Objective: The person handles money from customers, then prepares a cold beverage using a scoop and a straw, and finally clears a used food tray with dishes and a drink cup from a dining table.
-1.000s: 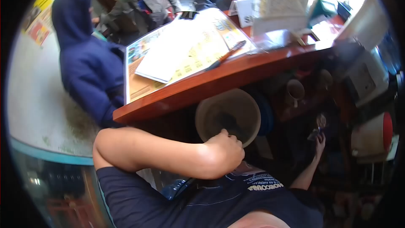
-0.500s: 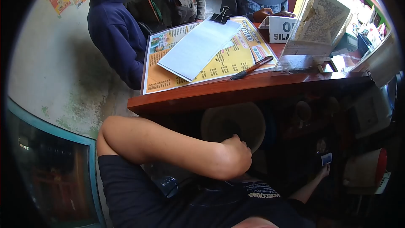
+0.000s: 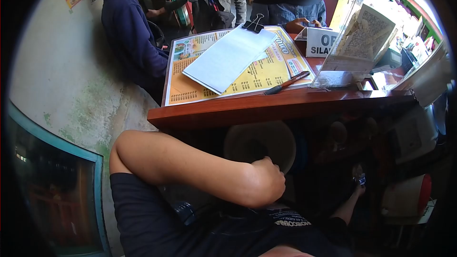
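Left arm: bent sharply, elbow at left of centre, bare forearm slanting down and right across the frame.
Left hand [image 3: 267, 181]: lower centre, back of hand up, fingers curled into a loose fist; can't tell if anything is gripped (fingertips hidden).
Tub [image 3: 284, 139]: centre, just past the left knuckles; round, pale, smooth-walled, mouth facing the camera, dark inside; contact with the hand unclear.
Right arm: lower right, reaching up and right from a dark sleeve.
Right hand [image 3: 360, 190]: small in frame, fingers closed around the lower end of a clear item; exact finger spread too dim to tell.
Clear item [image 3: 358, 173]: lower right, above the right hand; see-through, plastic-looking, blue patch low down (bottle-like, but blurry); long axis near upright in the frame, free end toward the top.
Counter [image 3: 281, 108]: reddish-brown glossy wood, front edge running across the centre.
Menu sheet [image 3: 183, 96]: flat, yellow-orange, printed, on the counter.
Paper stack [image 3: 228, 62]: white, matte, long axis lower left to upper right, black binder clip [image 3: 253, 27] at its upper end.
Pen [image 3: 289, 82]: slim, dark and reddish, slanting up to the right.
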Tool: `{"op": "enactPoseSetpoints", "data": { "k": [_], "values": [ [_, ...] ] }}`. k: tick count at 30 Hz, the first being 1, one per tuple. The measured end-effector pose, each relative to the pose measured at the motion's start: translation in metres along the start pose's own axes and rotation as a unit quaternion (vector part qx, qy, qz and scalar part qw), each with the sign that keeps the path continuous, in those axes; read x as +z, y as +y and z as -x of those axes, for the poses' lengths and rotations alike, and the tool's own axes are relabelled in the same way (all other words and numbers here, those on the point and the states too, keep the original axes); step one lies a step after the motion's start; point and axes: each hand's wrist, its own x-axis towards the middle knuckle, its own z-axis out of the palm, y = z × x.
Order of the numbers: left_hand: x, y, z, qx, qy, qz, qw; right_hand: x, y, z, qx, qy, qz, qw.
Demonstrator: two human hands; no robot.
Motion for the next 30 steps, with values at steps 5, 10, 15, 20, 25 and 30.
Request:
{"op": "enactPoseSetpoints", "data": {
  "k": [5,10,15,20,25,30],
  "values": [
    [-0.002,0.001,0.000,0.005,-0.024,0.004,1.000,-0.012,0.001,-0.007,0.002,-0.078,0.000,0.997],
    [-0.004,0.000,0.001,0.009,-0.030,0.003,1.000,-0.009,0.006,-0.013,0.001,-0.068,-0.009,0.998],
    [-0.001,0.001,0.001,0.010,-0.025,0.000,1.000,0.002,0.006,-0.018,-0.012,-0.026,0.006,1.000],
    [0.006,0.004,-0.001,0.008,-0.006,-0.002,1.000,-0.012,-0.016,0.014,-0.045,0.031,0.112,0.992],
    [0.008,0.006,-0.002,0.019,0.011,-0.013,1.000,-0.016,-0.013,0.058,-0.073,0.105,0.082,0.988],
    [0.012,0.010,-0.009,0.075,0.093,-0.003,0.993,-0.017,-0.010,0.110,-0.192,0.123,0.117,0.967]
  ]
}}
